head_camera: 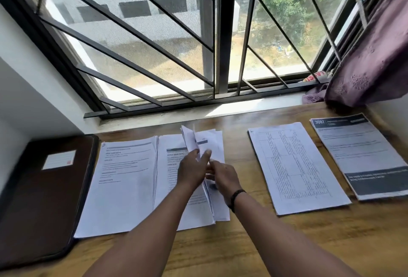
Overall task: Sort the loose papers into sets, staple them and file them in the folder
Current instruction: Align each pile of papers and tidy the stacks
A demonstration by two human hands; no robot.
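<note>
Readable text on the papers: one number.
"3087" stands in white on the dark header band of the far-right sheet (357, 155); all other print and the folder label (59, 159) are too blurred to read.

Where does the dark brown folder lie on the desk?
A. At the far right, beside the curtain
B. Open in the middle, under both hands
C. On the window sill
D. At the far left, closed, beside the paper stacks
D: the folder lies closed at the desk's left end, next to the leftmost paper stack.

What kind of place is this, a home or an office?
Probably a home desk by a window: a wooden table under a barred window, a purple curtain, and an apartment building outside.
</note>
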